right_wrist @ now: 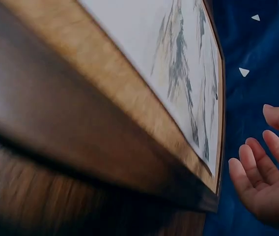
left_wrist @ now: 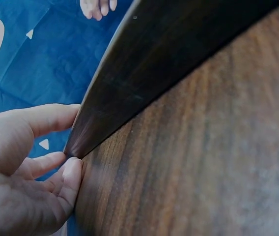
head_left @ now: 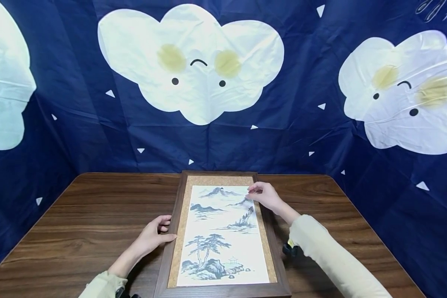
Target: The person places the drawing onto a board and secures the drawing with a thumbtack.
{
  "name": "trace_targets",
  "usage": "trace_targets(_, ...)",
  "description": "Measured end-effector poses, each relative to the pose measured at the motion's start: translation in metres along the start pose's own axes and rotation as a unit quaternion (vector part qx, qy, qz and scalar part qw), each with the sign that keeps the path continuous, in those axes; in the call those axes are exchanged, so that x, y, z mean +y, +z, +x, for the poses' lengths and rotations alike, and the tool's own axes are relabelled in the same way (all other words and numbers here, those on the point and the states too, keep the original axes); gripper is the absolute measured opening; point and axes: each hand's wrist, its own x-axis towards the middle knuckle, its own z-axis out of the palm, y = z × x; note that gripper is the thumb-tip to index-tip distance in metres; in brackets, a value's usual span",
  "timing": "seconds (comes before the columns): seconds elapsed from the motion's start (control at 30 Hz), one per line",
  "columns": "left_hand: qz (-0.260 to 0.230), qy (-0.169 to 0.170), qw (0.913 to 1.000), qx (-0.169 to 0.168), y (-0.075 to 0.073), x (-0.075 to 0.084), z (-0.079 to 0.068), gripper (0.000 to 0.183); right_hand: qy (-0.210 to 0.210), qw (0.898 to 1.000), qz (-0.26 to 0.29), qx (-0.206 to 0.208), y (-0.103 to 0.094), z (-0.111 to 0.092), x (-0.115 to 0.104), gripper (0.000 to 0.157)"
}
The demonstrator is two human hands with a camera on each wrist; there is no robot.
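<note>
A cork board (head_left: 208, 181) in a dark brown wooden frame (head_left: 277, 265) lies on the table. On its cork rests a white sheet (head_left: 223, 223) printed with an ink landscape of mountains, pines and rocks. A small dark dot, pin or hole unclear, shows at the sheet's top middle. My left hand (head_left: 150, 238) touches the frame's left side, thumb at the edge, as the left wrist view (left_wrist: 26, 172) also shows. Over the sheet's upper right corner is my right hand (head_left: 266, 194); in the right wrist view its fingers (right_wrist: 250, 162) are spread, apart from the sheet and holding nothing.
The brown wood-grain table (head_left: 97, 215) stretches to both sides of the frame. Behind and beside it hangs a dark blue cloth (head_left: 227, 149) with white clouds and triangles. A black wrist device (head_left: 290, 249) sits under the right sleeve, near the frame's right edge.
</note>
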Motion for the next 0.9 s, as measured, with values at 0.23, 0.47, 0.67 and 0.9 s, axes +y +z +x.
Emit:
trace_targets(0.23, 0.004, 0.000, 1.0000, 0.001, -0.003, 0.001, -0.001, 0.060, -0.019, 1.000, -0.017, 0.015, -0.017, -0.018, 0.001, 0.028)
trace_targets(0.47, 0.020, -0.008, 0.9998, -0.004, -0.004, -0.001, -0.003, 0.061, -0.024, 0.999, -0.012, 0.017, -0.033, -0.040, 0.000, 0.032)
trace_targets(0.67, 0.011, -0.011, 0.9998, -0.012, -0.007, -0.004, -0.005, 0.059, -0.048, 0.998, -0.013, 0.026, -0.049, -0.051, 0.023, 0.031)
trace_targets(0.9, 0.019, -0.003, 0.9993, -0.032, -0.014, -0.003, -0.009, 0.059, -0.019, 0.999, 0.001, 0.031, -0.063, -0.068, 0.033, 0.035)
